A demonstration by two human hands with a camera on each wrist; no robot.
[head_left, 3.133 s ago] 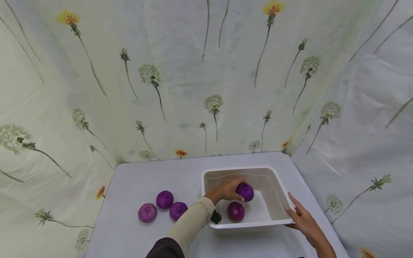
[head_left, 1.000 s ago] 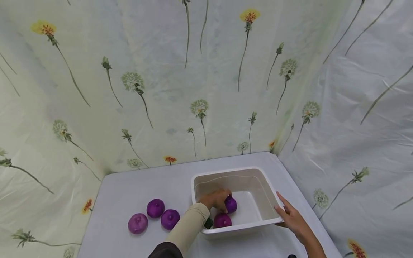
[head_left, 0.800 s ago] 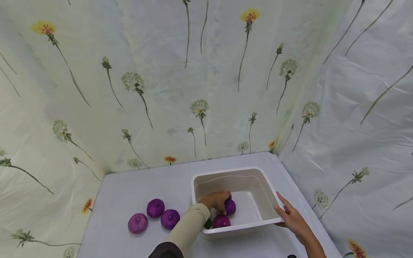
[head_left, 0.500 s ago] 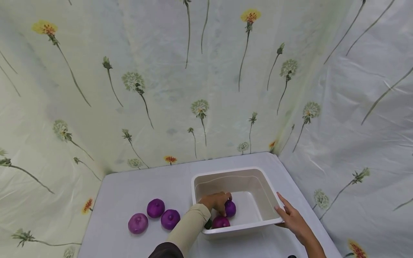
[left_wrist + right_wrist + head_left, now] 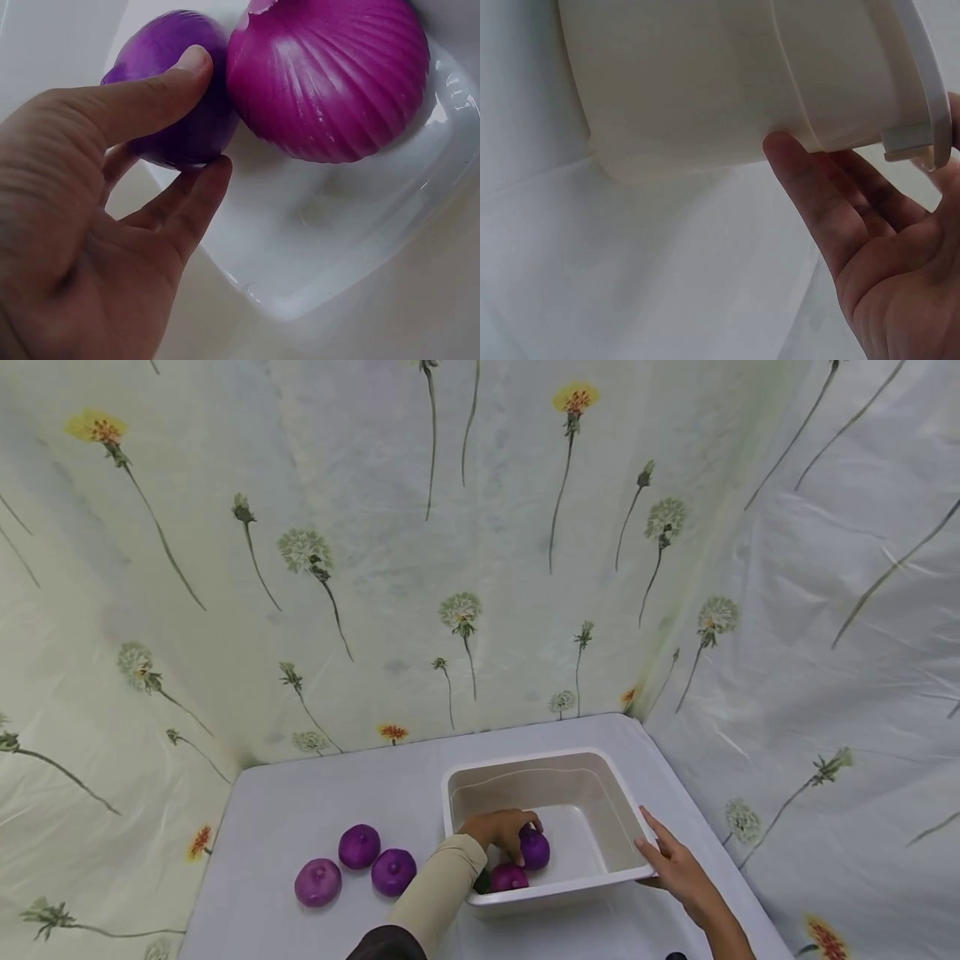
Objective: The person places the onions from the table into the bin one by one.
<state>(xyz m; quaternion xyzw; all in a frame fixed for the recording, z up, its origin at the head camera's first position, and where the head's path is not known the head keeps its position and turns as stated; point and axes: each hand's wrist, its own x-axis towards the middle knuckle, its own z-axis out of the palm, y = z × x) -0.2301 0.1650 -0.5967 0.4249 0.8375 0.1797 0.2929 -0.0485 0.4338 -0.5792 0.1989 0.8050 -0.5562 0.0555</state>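
Note:
My left hand reaches into a white plastic tub, thumb and fingers gripping a dark purple toy onion low over the tub floor. Against it sits a ribbed magenta toy onion, large in the left wrist view. Partly hidden by the wrist, a dark green object lies in the tub's near left corner. My right hand holds the tub's right side near the front corner, thumb at the rim. Its fingers lie against the outer wall in the right wrist view.
Left of the tub, a purple onion, another purple onion and a paler one sit on the white-covered table. A flower-print curtain closes off the back and sides. A small dark object shows at the bottom edge.
My left hand has brought the dark purple onion down and left, beside the magenta one, which has shifted slightly left. My right hand keeps its hold on the tub. The head view has turned a little.

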